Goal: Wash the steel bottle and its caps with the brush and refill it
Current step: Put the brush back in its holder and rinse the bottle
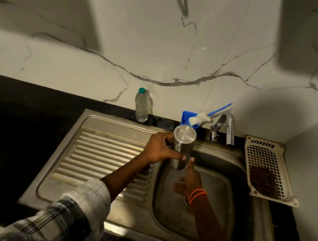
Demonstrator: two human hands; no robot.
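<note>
My left hand (160, 148) grips the steel bottle (183, 144) upside down over the sink basin (225, 191), its flat base toward the camera. My right hand (187, 180) is under the bottle's lower end, a fingertip touching its side; the hand is blurred and I cannot see whether it holds a cap. The blue-handled bottle brush (205, 116) with white bristles lies in a blue holder (185, 118) behind the sink. No cap is visible.
A steel tap (227, 128) stands behind the basin, shut off as far as I can see. A clear plastic water bottle (142, 105) with a green cap stands on the black counter. A white perforated tray (266, 166) holds a dark scrubber at right. A ribbed drainboard (98, 152) lies at left.
</note>
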